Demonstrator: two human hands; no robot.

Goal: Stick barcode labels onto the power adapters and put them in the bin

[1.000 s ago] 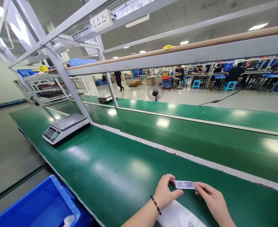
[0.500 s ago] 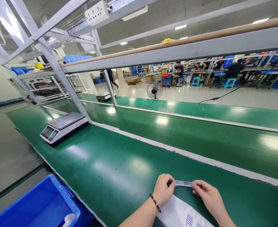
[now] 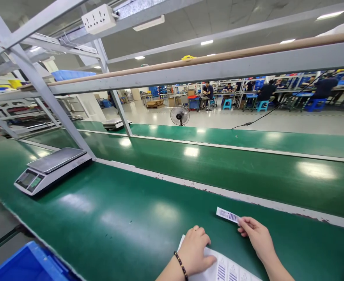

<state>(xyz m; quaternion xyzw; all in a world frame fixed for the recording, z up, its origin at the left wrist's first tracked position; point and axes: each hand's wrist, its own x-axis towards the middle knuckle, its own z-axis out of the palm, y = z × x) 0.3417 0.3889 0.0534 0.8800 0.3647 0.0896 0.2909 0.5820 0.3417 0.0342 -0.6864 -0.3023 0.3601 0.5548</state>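
A narrow white label (image 3: 227, 215) printed with a barcode is pinched at its right end by my right hand (image 3: 259, 239), and it is held above the green work surface. My left hand (image 3: 194, 251), with a beaded bracelet (image 3: 181, 266) at the wrist, lies over a white sheet of printed labels (image 3: 229, 271). Its thumb stands apart from the fingers, and it presses on the sheet without gripping it. Part of the sheet is covered by this hand, and its lower end runs out of the picture.
A digital scale (image 3: 53, 168) stands to the left on the green tabletop (image 3: 125, 212). A blue bin (image 3: 28, 263) sits at the lower left. Metal frame posts (image 3: 50, 97) rise behind the scale. Farther off are a fan (image 3: 180, 116) and several people seated at benches.
My left hand has let go of the label's left end and moved down onto the sheet. The label now hangs from my right hand alone. The view has turned right.
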